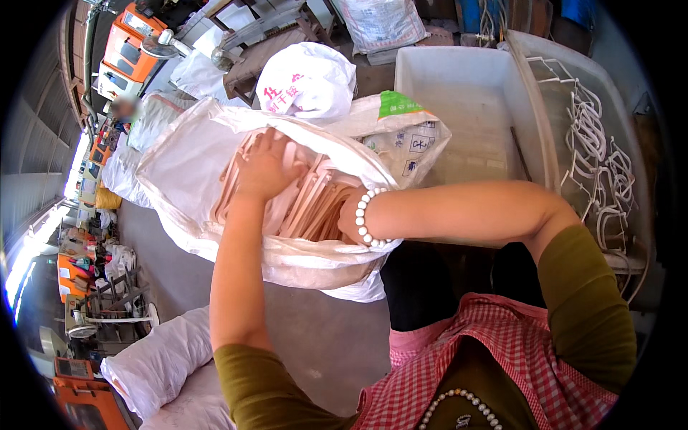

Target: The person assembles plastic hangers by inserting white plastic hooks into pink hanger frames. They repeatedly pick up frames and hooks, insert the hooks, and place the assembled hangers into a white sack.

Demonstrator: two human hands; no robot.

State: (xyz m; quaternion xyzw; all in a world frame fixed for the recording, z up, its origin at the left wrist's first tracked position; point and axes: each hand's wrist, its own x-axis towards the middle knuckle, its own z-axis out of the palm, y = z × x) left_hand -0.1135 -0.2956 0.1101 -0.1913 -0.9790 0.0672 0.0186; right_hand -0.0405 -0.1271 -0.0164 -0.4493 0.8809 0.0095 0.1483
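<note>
A large white woven sack [179, 154] lies with its mouth wide in front of me. Inside it are stacked many slim, curved pinkish-beige plastic pieces [312, 208] that look like clothes hangers. My left hand [269, 166] reaches in from above and rests on the pieces at the left, its fingers spread. At the right end of the stack is my right hand [351, 218], down inside the sack rim against the pieces. Its fingers are hidden, so its grip does not show.
To the right stands a pale plastic tub [459, 54] holding a dark rod; beside it, another tub [534, 93] has white hangers [591, 136] in a heap. A tied white bag [308, 79] sits behind the sack. Full sacks [168, 358] lie at lower left. Orange machines [132, 43] line the left.
</note>
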